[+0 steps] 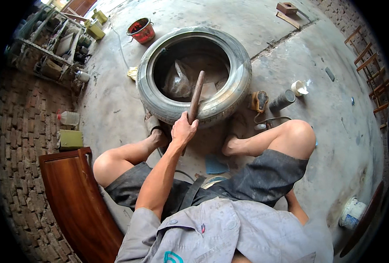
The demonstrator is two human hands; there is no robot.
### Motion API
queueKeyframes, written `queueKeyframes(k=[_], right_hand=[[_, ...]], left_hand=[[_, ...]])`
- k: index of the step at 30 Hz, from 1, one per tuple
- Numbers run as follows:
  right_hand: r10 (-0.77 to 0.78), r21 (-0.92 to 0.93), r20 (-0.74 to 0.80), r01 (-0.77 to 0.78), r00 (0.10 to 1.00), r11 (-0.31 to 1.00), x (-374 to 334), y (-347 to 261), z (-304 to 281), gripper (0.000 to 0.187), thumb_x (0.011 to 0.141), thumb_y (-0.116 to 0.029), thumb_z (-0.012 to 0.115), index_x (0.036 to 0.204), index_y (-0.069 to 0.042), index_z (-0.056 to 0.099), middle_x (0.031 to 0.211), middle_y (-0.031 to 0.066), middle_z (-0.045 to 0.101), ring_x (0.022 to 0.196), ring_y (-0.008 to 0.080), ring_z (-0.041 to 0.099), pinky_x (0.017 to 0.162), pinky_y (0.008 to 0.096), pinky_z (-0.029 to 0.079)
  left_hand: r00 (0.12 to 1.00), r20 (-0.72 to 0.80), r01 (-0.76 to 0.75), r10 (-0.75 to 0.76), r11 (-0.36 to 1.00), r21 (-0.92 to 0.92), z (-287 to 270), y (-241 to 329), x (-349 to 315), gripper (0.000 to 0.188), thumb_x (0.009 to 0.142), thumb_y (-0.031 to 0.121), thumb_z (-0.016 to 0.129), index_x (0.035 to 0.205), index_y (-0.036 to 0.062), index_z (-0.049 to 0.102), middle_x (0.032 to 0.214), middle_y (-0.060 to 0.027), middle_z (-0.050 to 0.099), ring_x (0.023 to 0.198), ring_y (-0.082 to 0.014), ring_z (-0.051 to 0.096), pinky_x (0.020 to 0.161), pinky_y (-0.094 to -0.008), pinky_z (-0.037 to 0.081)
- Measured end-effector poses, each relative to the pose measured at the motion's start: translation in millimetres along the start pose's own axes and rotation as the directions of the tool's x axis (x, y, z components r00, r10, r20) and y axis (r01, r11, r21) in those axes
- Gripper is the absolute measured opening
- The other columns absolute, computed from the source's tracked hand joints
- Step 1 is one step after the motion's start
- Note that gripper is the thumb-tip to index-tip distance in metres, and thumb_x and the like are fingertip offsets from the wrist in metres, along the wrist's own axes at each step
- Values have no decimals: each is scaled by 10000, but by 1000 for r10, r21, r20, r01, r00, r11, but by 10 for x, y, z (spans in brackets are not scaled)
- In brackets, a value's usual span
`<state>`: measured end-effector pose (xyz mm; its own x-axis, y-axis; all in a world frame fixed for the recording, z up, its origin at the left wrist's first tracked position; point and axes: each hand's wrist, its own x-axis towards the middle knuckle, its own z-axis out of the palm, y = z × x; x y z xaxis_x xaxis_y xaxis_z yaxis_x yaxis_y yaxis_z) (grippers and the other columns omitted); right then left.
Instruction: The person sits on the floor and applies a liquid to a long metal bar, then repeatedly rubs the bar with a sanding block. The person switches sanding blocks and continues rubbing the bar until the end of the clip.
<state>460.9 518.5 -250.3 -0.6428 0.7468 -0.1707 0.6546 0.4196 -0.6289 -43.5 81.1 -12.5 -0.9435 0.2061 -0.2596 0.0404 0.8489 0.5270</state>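
Observation:
My left hand is closed round a long brown wooden piece, perhaps a furniture leg. The piece stands tilted, its upper end over the opening of a large tyre that lies flat before me. Its lower end shows just below my fist. Inside the tyre sit a clear plastic bag and a pale flat piece. Of my right arm only the forearm shows, reaching down beside my right thigh; the hand is hidden behind my leg and clothes.
Right of the tyre lie a yellow-black power sander with a cord, a dark grey cylinder and a white cup. A red bucket stands beyond. A varnished wooden panel leans at left; a white tub stands at right.

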Motion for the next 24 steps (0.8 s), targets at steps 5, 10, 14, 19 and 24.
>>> queueKeyframes(k=[5, 10, 14, 19, 24], right_hand=[[248, -159, -121, -266, 961, 951, 575, -1032, -903, 450, 1057, -351, 620, 1206, 64, 708, 1018, 171, 751, 944, 255, 685, 866, 398, 533], [-111, 96, -490, 180, 865, 979, 1005, -3714, -2193, 527, 1062, -443, 627, 1143, 70, 712, 976, 147, 745, 840, 191, 683, 817, 337, 527], [-280, 397, -324, 398, 904, 827, 1049, -4803, -1776, 336, 1075, -336, 649, 1033, -10, 725, 888, 53, 711, 790, 125, 636, 761, 291, 514], [-329, 653, -112, 319, 938, 687, 821, -5299, -544, 301, 1083, -310, 639, 944, -44, 655, 778, 31, 676, 583, 92, 610, 552, 250, 507], [-262, 626, 78, 157, 962, 764, 502, -5103, 239, 352, 1104, -317, 579, 1069, 19, 679, 832, 54, 705, 651, 111, 628, 575, 283, 533]], left_hand=[[995, -92, 28, -23, 998, 53, -124, -269, -156, 672, 912, 460, 712, 1400, 23, 558, 1159, -306, 717, 1127, -478, 681, 967, -558, 527], [996, 45, 73, -72, 997, -20, -155, -81, -106, 707, 911, 494, 714, 1433, 42, 562, 1210, -295, 709, 1156, -450, 682, 1006, -517, 521], [997, -32, 61, -63, 996, -61, -19, -170, -70, 636, 915, 406, 724, 1421, 60, 556, 1162, -296, 717, 1125, -467, 685, 982, -531, 526], [996, -44, 70, -73, 996, -58, -4, -189, -85, 588, 919, 329, 705, 1423, 66, 553, 1132, -300, 722, 1107, -479, 685, 963, -550, 530], [997, -47, 62, -68, 990, -129, -63, -166, 154, 422, 923, 285, 656, 1246, 14, 661, 1108, -313, 717, 1079, -504, 681, 960, -564, 523]])
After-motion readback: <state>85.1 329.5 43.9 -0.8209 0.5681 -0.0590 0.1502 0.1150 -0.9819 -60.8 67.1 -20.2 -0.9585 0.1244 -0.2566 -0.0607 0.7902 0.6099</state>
